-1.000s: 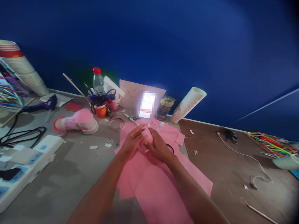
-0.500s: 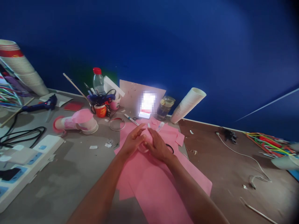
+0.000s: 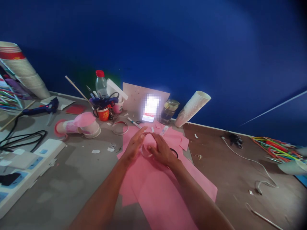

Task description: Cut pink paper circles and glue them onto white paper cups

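Note:
Between my two hands is a pink-covered paper cup (image 3: 150,140), its pale rim showing low at the front left; the fingers hide much of it. My left hand (image 3: 133,146) curves along its left side. From the right, my right hand (image 3: 164,150) wraps round the cup, thumb across the front. Beneath them lie overlapping sheets of pink paper (image 3: 155,191). A black loop (image 3: 174,152), perhaps a scissors handle, pokes out beside my right hand. Beyond the fingers are a marker (image 3: 134,122) and a roll of clear tape (image 3: 120,128).
A joined pink-and-white cup piece (image 3: 81,124) lies left, near a glue gun (image 3: 43,107) and a power strip (image 3: 35,166). Behind stand a lit phone (image 3: 151,107), a jar (image 3: 170,110) and stacked paper cups (image 3: 193,108). A white cable (image 3: 249,159) lies right.
My left thumb has drawn back from the front of the cup, so more of its pink surface shows. My right hand stays on it, almost unmoved.

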`<move>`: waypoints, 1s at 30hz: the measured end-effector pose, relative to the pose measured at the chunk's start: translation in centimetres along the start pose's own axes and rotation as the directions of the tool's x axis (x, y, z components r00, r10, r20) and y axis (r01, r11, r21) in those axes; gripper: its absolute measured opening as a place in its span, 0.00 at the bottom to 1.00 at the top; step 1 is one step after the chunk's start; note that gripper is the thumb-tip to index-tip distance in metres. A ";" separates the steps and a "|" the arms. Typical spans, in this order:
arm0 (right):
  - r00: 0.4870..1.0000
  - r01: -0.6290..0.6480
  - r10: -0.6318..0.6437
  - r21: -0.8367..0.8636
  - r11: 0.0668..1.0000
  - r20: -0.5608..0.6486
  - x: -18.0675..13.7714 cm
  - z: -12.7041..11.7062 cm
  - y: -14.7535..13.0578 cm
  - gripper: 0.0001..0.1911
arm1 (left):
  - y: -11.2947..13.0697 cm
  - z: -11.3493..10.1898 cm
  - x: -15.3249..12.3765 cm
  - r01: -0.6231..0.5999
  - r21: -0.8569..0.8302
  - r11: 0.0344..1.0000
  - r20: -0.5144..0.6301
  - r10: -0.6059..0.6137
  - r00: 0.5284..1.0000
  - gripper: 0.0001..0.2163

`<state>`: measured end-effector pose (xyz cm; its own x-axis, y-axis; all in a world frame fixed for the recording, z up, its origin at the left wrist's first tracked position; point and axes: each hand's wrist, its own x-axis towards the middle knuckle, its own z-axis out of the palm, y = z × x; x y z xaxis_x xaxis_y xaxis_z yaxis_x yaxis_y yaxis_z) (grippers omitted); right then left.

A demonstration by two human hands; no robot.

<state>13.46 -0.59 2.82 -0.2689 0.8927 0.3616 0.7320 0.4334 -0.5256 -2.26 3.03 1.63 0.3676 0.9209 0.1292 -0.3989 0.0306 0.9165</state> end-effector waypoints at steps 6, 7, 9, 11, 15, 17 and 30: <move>0.999 -0.046 0.046 -0.021 0.999 -0.008 0.0 0.1 0.1 0.28 | -0.4 -0.3 0.3 -0.091 -0.114 0.989 -0.131 0.076 0.988 0.22; 0.998 -0.058 0.057 -0.030 0.998 -0.010 -0.1 0.2 0.2 0.28 | -0.4 -0.4 0.3 -0.093 -0.107 0.990 -0.134 0.079 0.988 0.21; 0.997 -0.072 0.072 -0.049 0.996 -0.011 -0.1 0.3 0.2 0.29 | -0.3 -0.5 0.2 -0.072 -0.058 0.996 -0.123 0.064 0.990 0.20; 0.997 -0.075 0.074 -0.074 0.994 -0.014 0.0 0.3 0.2 0.29 | -0.2 -0.3 0.0 -0.044 0.030 0.999 -0.114 0.047 0.992 0.18; 0.997 -0.079 0.077 -0.086 0.993 -0.028 0.1 0.1 0.0 0.27 | -0.2 0.5 -0.1 0.017 0.165 0.986 -0.086 -0.003 0.996 0.14; 0.996 -0.088 0.086 -0.069 0.994 -0.032 0.2 0.1 -0.1 0.26 | -0.3 1.0 -0.1 0.045 0.170 0.985 -0.104 -0.028 0.994 0.14; 0.994 -0.103 0.103 -0.009 0.995 -0.046 0.0 0.2 -0.3 0.33 | -0.3 1.9 -0.8 0.170 0.066 0.983 -0.137 -0.160 0.978 0.15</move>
<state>13.15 -0.71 2.81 -0.1628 0.9259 0.3410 0.7614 0.3376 -0.5534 -0.86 1.58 1.99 0.3082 0.9486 -0.0721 -0.2744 0.1612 0.9480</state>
